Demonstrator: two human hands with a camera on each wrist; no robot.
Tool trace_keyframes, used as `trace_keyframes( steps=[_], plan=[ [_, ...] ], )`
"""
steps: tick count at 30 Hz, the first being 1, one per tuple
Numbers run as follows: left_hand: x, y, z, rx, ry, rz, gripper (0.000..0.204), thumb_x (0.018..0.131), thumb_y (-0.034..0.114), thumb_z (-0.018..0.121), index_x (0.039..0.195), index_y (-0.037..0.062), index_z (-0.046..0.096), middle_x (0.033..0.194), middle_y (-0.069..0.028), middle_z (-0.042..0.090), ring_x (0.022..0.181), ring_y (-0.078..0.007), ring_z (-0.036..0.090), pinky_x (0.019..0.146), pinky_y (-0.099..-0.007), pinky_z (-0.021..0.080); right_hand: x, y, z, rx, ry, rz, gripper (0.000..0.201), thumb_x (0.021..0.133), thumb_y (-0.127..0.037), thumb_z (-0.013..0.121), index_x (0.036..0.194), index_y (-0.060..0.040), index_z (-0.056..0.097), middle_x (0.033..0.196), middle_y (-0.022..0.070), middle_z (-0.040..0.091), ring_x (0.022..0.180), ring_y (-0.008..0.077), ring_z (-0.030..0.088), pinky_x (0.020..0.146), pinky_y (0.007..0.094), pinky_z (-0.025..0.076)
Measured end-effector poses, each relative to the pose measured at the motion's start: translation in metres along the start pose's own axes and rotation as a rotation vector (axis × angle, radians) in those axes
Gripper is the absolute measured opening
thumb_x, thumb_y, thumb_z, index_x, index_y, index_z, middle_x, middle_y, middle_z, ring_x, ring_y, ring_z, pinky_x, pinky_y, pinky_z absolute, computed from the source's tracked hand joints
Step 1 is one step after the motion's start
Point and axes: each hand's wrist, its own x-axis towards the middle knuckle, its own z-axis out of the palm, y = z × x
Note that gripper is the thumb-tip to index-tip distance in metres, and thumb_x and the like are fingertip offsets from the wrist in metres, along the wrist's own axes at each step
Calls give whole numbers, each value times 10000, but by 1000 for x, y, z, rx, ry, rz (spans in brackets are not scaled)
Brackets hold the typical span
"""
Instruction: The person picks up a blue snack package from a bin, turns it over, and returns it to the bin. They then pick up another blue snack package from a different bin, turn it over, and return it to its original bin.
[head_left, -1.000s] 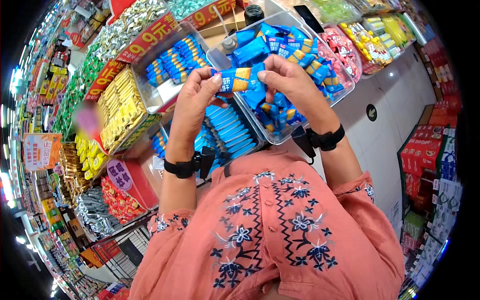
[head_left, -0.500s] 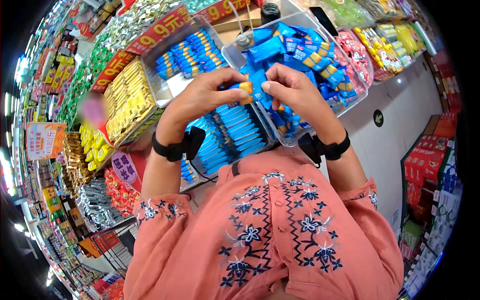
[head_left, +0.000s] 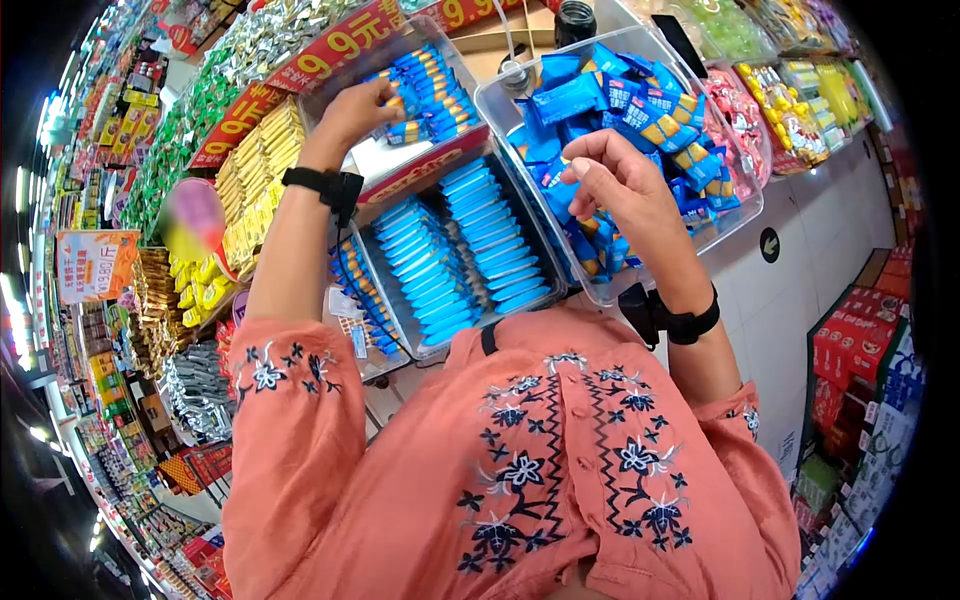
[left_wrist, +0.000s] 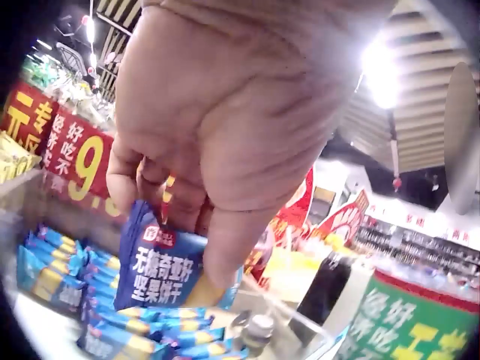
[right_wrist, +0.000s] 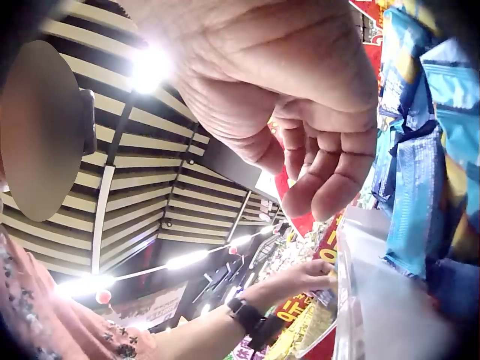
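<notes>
The left hand is over the upper-left bin, where blue-and-orange packets lie in rows. In the left wrist view that hand pinches a dark blue packet between thumb and fingers, above the rows. The right hand hovers over the clear bin of loosely heaped blue packets. Its fingers are loosely bent, and the right wrist view shows that hand holding nothing, beside the heap.
Light-blue packets stand in rows in a bin nearer the body. Yellow packets lie to the left, pink ones to the right. A dark jar and a black phone-like object sit at the back.
The left hand has moved left and away from the right hand, carrying a packet over the rows. The right hand has come off the packet and stays above the heap.
</notes>
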Motion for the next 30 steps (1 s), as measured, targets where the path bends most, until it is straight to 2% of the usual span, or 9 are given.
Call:
trace_keyframes(
  steps=[2,4,8,12,15,24,27,29,30],
  plan=[
    [13,-26,16,161,-136,-18,324,812,287,756,1049,78,684,985,-168,711,905,-343,681,757,-418,514,0,0,0,8,-9,9,237,1010,-224,570,1150,-33,580,951,51,653,714,80,608,652,223,509],
    [16,-38,32,209,-182,-27,294,801,277,747,1011,85,675,972,-170,710,913,-369,672,744,-452,507,0,-1,0,12,4,42,246,1010,-240,578,1146,-36,583,948,44,655,710,74,605,636,218,494],
    [20,-40,49,320,-215,-21,237,807,213,738,970,73,637,909,-166,686,877,-343,657,730,-422,489,0,-4,-2,4,20,79,243,1011,-248,580,1138,-40,588,945,38,656,708,69,603,620,212,479],
    [30,-49,60,267,-226,48,231,797,174,733,952,59,606,895,-172,659,871,-368,635,725,-445,480,3,-2,-3,3,13,82,230,1013,-241,575,1129,-43,594,942,36,657,705,67,601,612,209,474],
    [36,-56,65,279,-247,100,252,791,167,735,1006,74,641,992,-181,678,979,-387,648,774,-473,498,4,-2,-3,-2,24,112,217,1016,-229,569,1123,-42,597,939,36,657,705,66,601,607,210,473],
    [38,-54,70,296,-250,161,190,843,130,660,1008,42,628,1008,-208,664,998,-407,633,825,-472,496,5,5,-9,11,21,116,198,1021,-228,565,1117,-59,605,931,27,666,705,65,608,609,210,475],
    [46,-60,76,288,-251,171,319,780,150,781,993,17,584,972,-211,640,954,-406,621,772,-466,480,6,7,-11,28,10,123,201,1022,-233,562,1113,-60,606,927,24,666,702,65,608,608,210,475],
    [46,-57,77,330,-248,164,189,883,170,587,998,24,621,1002,-218,658,985,-403,634,813,-470,497,6,7,-11,26,10,128,203,1022,-234,559,1113,-59,606,928,25,666,702,65,607,609,210,476],
    [46,-54,78,351,-247,161,224,934,180,490,1000,27,640,1016,-221,667,1000,-401,641,833,-471,505,6,6,-11,25,10,130,204,1023,-234,558,1113,-58,606,928,26,666,702,65,607,610,210,476]
  ],
)
